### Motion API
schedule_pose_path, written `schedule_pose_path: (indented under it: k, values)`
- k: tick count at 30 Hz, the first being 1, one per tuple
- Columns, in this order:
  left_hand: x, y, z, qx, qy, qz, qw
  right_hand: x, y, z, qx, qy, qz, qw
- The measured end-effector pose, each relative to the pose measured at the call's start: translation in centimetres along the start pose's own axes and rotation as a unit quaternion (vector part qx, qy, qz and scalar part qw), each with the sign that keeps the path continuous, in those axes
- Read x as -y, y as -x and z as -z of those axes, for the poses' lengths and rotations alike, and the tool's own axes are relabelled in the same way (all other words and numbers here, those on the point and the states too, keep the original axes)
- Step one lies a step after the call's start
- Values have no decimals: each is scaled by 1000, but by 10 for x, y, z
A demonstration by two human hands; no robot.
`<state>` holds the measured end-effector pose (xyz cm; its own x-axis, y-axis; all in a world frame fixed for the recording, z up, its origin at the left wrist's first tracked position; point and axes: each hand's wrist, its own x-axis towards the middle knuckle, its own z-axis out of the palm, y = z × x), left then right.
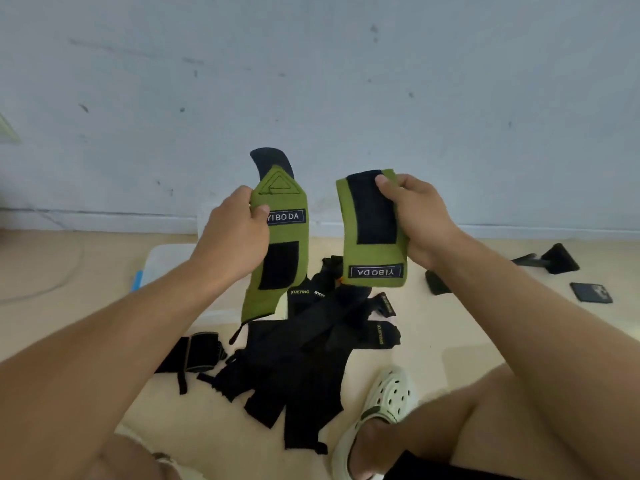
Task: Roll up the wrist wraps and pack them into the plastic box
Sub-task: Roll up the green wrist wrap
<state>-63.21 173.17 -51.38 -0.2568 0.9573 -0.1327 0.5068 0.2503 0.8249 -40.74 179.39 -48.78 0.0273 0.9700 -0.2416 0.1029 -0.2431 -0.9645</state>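
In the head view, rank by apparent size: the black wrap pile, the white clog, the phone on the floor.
1. black wrap pile
2. white clog, nearer the camera, so maybe flattered
3. phone, far smaller, farther away

Bright, even daylight; soft shadows fall on the floor (433, 341) under the arms; wide-angle lens bows the baseboard (519, 230), and edges look slightly soft and smeared
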Motion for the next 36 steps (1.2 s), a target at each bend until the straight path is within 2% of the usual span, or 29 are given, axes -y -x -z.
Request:
schedule_pose_path:
  k: [4, 8, 11, 14, 16, 19, 22, 31, 34, 36]
  values:
    - [-2, 18, -8, 16, 100, 15, 995, -3, 19, -18, 1, -152, -123, 981]
    - [1, 24, -14, 38, 190, 63, 979, -10, 23, -35, 73, -149, -191, 967]
    - [5, 20, -10, 34, 259, 96, 961, -9, 24, -39, 137, -133, -167, 967]
    - [7, 16, -7, 51, 277, 93, 955, -8, 26, -40, 220, -89, -113, 965]
    - [11, 15, -6, 71, 263, 91, 958, -6, 27, -40, 271, -36, -76, 959]
    - [16, 13, -8, 49, 257, 108, 959, -10, 27, -38, 323, 86, -11, 943]
    - [19, 7, -7, 18, 274, 126, 953, -20, 28, -36, 300, 177, 24, 937]
    - [22, -5, -7, -28, 257, 153, 954, -28, 25, -39, 223, 106, 41, 968]
    - [22, -4, -4, -60, 266, 155, 949, -20, 23, -35, 168, 18, 35, 985]
    - [22, -4, 1, -74, 264, 140, 951, -15, 18, -27, 129, 35, 40, 990]
